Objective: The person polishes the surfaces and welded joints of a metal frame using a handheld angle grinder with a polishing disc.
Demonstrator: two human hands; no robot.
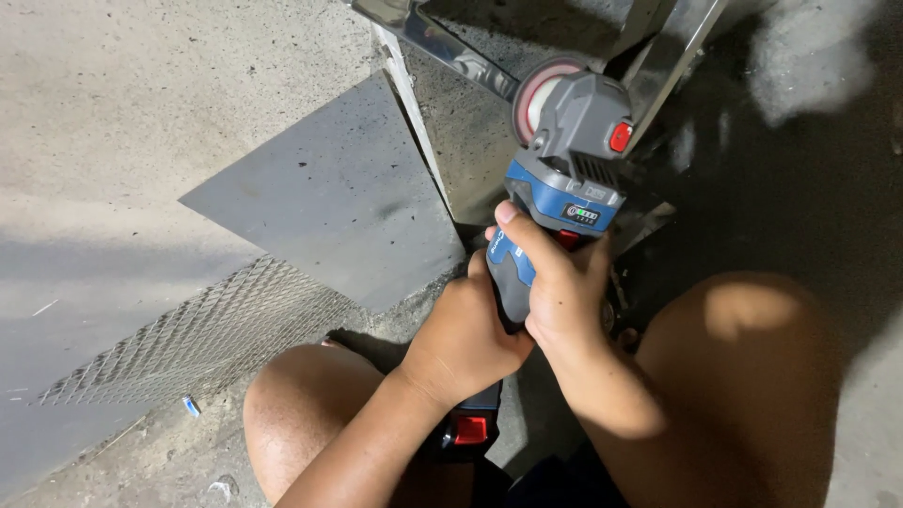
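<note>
Both hands grip a blue and grey cordless angle grinder (576,150) by its body. My left hand (461,334) wraps the lower handle, just above the battery with its red catch (470,430). My right hand (555,282) clasps the handle higher up, thumb lying along the blue casing. The grinder's reddish disc (538,94) points away from me and sits against a shiny metal bar (442,47) of a steel frame. Whether the disc touches the bar I cannot tell.
A flat grey metal sheet (329,198) lies on the concrete floor to the left, with a strip of expanded metal mesh (207,339) below it. My bare knees (301,414) flank the tool. More shiny steel pieces (677,47) stand at the upper right.
</note>
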